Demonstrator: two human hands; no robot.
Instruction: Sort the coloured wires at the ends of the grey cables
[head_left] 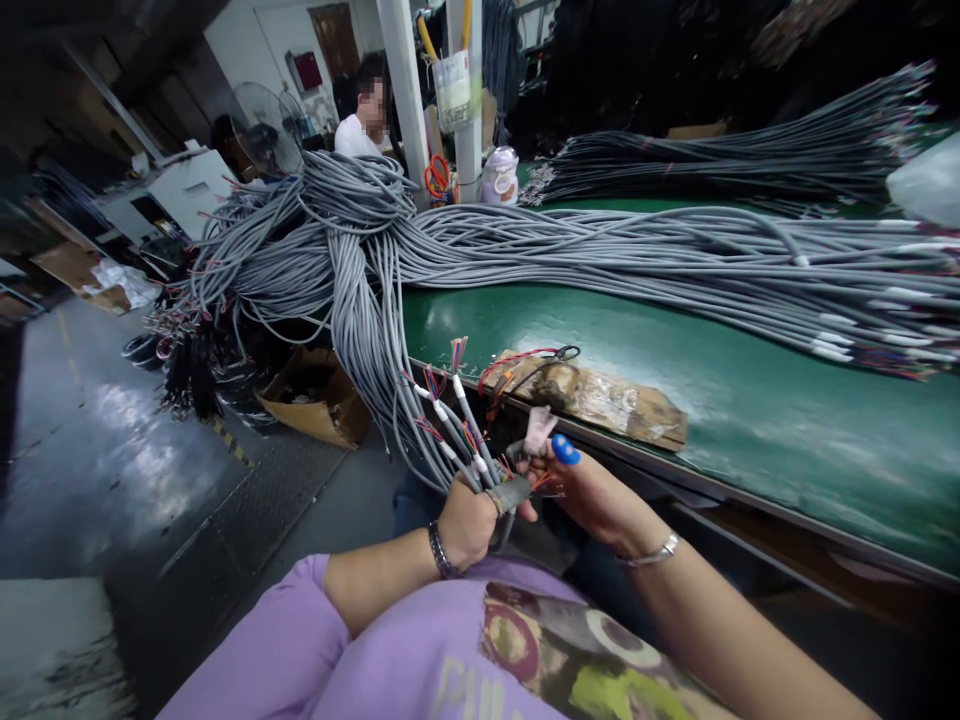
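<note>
My left hand (pixel 466 522) is closed around several grey cables (pixel 466 405), whose stripped ends fan out in thin coloured wires. Grey wrapping (pixel 511 494) covers a finger of this hand. Close against it, my right hand (pixel 589 492) has its fingers bent together at thin orange-red wires (pixel 540 482). A blue cover (pixel 565 449) with pale spots is on one right digit, and a pale pink wrap (pixel 540 430) shows beside it. The fingertips overlap, so the exact grip on the wires is partly hidden. White sleeves mark the cables near their stripped ends.
Long grey cables (pixel 600 240) lie across the green table (pixel 750 400) and hang over its left edge. A wooden board (pixel 600 400) with a clamp-like piece and red wire sits at the front edge. Behind are dark cables (pixel 720 165), a lilac bottle (pixel 500 176) and a seated person (pixel 358 135).
</note>
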